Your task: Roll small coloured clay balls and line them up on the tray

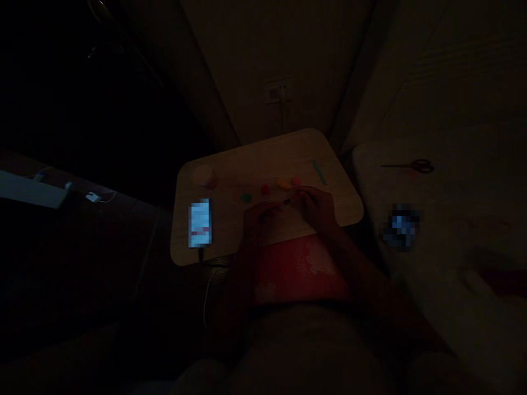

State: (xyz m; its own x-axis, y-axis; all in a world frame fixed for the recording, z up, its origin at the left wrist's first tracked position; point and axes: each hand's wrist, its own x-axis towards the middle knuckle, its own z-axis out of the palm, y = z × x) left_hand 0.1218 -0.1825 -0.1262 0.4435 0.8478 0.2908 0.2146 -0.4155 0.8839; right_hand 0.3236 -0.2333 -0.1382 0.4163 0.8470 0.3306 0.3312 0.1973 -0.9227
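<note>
The picture is very dark. On a small light wooden table (pixel 230 233), my left hand (pixel 260 214) reaches in from the near edge, its fingers stretched to the right and seemingly holding nothing. My right hand (pixel 316 204) is closed in a pinch to its right; what the fingertips grip is too dark to name. A small dark piece (pixel 287 201) shows between the two hands. Just beyond them lie a green lump (pixel 246 197), a red lump (pixel 264 189), a yellow-orange lump (pixel 283 185) and a pinkish-red lump (pixel 295 181), perhaps modelling clay.
A lit phone (pixel 200 224) lies at the table's left, with a round tub (pixel 203 176) behind it. A teal strip (pixel 320 172) rests at the far right. Scissors (pixel 411 165) and a blurred-out device (pixel 401 226) lie on the pale surface to the right. A wall socket (pixel 278 91) is behind.
</note>
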